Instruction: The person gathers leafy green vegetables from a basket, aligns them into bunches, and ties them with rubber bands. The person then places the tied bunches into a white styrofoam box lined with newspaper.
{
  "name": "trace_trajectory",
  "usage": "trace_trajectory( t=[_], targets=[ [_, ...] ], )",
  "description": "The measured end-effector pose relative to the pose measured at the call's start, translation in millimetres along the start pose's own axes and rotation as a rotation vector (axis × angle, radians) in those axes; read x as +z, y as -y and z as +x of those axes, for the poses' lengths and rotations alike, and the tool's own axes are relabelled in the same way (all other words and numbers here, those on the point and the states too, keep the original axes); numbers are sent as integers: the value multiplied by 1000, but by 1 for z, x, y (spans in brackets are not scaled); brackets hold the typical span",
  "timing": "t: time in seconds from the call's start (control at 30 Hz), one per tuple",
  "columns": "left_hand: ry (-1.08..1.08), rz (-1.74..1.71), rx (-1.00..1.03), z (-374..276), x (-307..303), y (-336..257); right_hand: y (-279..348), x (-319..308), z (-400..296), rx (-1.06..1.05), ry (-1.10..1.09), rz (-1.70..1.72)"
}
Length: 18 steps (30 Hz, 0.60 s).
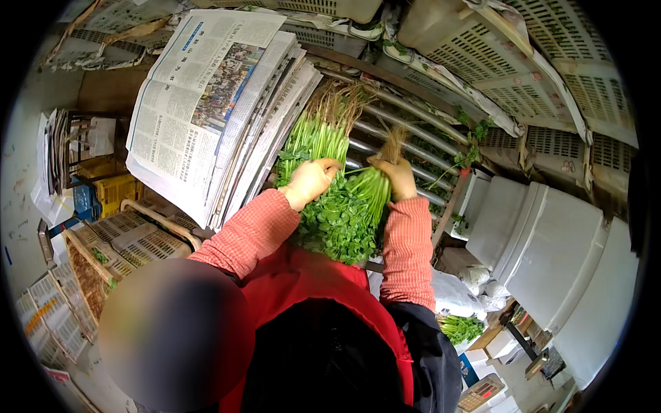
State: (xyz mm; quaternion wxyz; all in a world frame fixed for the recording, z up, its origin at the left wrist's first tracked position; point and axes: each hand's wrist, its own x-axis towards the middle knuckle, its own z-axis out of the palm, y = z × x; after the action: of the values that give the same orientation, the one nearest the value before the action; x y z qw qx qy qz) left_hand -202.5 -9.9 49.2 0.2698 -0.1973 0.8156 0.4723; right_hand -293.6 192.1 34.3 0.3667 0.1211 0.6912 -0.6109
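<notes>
A pile of leafy green stalks with brown roots [323, 131], which look like Chinese celery, lies on a rack of metal bars [421, 120]. My right hand [398, 178] grips a smaller bunch of the stalks [376, 188] just below its roots [393, 144]. Its leaves hang toward me over the pile. My left hand [312, 178] rests on the left side of the pile, its fingers curled at the stems. Whether it pinches any stalks is hidden. Left of the greens, a thick stack of newspapers [181, 98] stands close to my left forearm.
Slatted plastic crates [480, 67] line the far side. White foam boxes [552, 253] are stacked at right. More greens [461, 329] and a calculator [481, 393] sit at lower right. Yellow [116, 193] and beige crates [139, 237] stand at left.
</notes>
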Motion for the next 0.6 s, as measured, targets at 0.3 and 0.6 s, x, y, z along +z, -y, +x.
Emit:
trace_trajectory(
  t=[0.3,0.6],
  targets=[
    [-112,300,62,1,13,-2,37,28,62,27,-3,-592],
    [-147,301,155,-1,22,9,39,63,64,-6,-7,-844]
  ],
)
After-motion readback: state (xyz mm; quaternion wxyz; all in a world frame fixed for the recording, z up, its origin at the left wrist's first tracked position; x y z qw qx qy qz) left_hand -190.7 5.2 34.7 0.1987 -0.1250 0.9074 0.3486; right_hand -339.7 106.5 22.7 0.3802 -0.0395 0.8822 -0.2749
